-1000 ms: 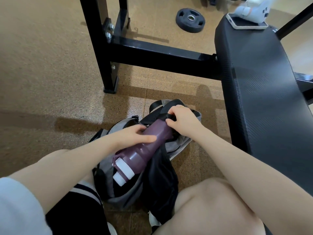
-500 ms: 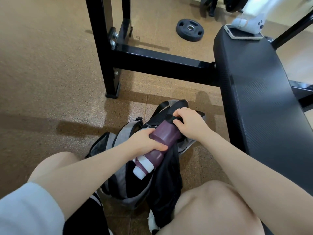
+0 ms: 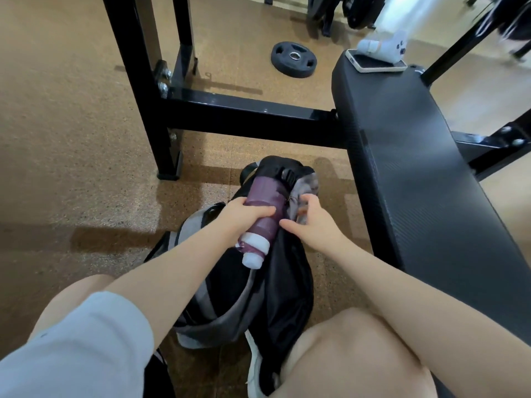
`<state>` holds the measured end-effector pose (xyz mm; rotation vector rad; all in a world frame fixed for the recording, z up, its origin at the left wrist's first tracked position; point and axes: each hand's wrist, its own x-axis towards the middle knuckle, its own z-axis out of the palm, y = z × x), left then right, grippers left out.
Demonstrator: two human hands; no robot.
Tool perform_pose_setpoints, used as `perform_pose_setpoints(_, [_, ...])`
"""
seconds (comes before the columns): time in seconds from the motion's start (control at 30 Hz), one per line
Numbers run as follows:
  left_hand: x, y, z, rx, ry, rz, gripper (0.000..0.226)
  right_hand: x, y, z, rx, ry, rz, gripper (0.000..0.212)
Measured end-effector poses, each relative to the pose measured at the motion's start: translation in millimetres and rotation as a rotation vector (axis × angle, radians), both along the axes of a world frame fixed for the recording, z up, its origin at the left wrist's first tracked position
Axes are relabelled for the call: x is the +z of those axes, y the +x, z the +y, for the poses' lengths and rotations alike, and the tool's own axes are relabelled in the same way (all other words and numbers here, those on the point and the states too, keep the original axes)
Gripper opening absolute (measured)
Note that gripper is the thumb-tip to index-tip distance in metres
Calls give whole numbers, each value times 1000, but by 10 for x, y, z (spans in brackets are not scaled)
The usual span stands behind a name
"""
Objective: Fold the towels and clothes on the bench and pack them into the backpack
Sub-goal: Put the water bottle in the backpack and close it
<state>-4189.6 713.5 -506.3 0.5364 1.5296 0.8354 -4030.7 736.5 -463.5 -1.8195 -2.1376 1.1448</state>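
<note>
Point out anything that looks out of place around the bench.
A phone with a white gadget resting on it lies at the far end of the bench, close to its edge. A lone weight plate lies flat on the floor.

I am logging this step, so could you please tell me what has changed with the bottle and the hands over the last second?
The purple bottle has slid further, base first, into the backpack's side pocket. The right hand has left the bottle's base and now pinches the grey pocket fabric beside it. The left hand still grips the bottle's middle. The phone stays on the bench.
</note>
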Motion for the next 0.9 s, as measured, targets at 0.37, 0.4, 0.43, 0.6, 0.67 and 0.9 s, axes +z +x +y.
perform_pose_setpoints(0.37, [60,-219,-106,-165,174,-328,90,-13,-51,125,-24,66,148,6])
perform_pose_setpoints(0.4, [38,-194,-108,-149,196,-306,87,9,-39,136,40,76,121,7])
perform_pose_setpoints(0.43, [30,-164,-103,-127,205,-282,83,31,-39,134,103,86,88,8])
perform_pose_setpoints(0.6, [68,-69,0,1,216,-196,71,128,-49,90,237,78,57,6])
perform_pose_setpoints(0.67, [142,-42,107,-25,248,-85,66,155,-60,132,233,66,24,8])
perform_pose_setpoints(0.9, [62,-245,129,-169,236,-167,57,186,-154,129,189,146,-254,94])
